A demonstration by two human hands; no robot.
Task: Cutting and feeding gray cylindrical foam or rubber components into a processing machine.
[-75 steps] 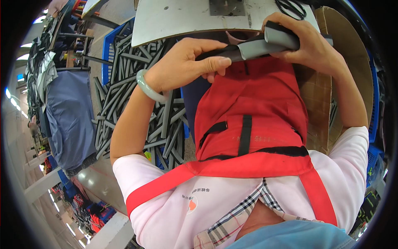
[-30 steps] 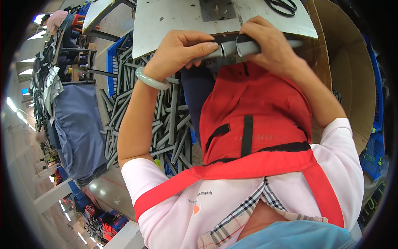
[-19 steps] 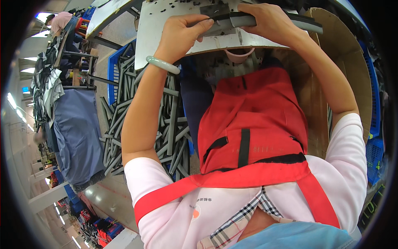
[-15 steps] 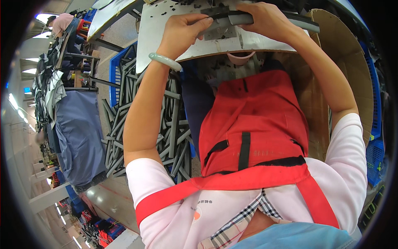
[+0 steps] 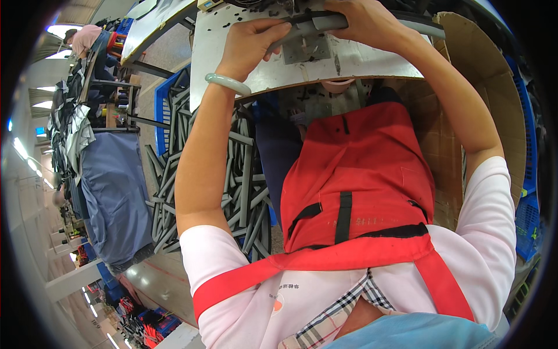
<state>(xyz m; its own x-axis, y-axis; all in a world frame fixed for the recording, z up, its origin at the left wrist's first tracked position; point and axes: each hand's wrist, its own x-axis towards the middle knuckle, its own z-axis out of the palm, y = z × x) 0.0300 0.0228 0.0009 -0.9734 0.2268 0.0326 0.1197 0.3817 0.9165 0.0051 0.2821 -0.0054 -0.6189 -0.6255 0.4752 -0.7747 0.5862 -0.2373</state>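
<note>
My left hand [image 5: 249, 47], a pale green bangle [image 5: 228, 83] around its wrist, is closed in a pinch on the left end of a grey padded tube-like strip [image 5: 330, 22] with a dark edge. Farther right, my right hand [image 5: 367, 24] curls its fingers over the same strip. The strip's right end sticks out past that hand. Both hands are over the far part of a white worktable [image 5: 250, 78], by a square metal plate [image 5: 306, 51] set into its top. Dark machine parts [image 5: 293, 6] at the upper edge are only partly visible.
Many similar grey strips [image 5: 247, 174] fill a blue crate [image 5: 163, 113] to the left. A large cardboard box [image 5: 485, 64] stands at the right, with blue crates [image 5: 526, 221] beyond. Black scraps dot the tabletop. At the far left a person [image 5: 88, 39] sits near work tables.
Both hands and the strip have shifted slightly left and up in the view. More of the metal plate shows below the strip. The grips look the same.
</note>
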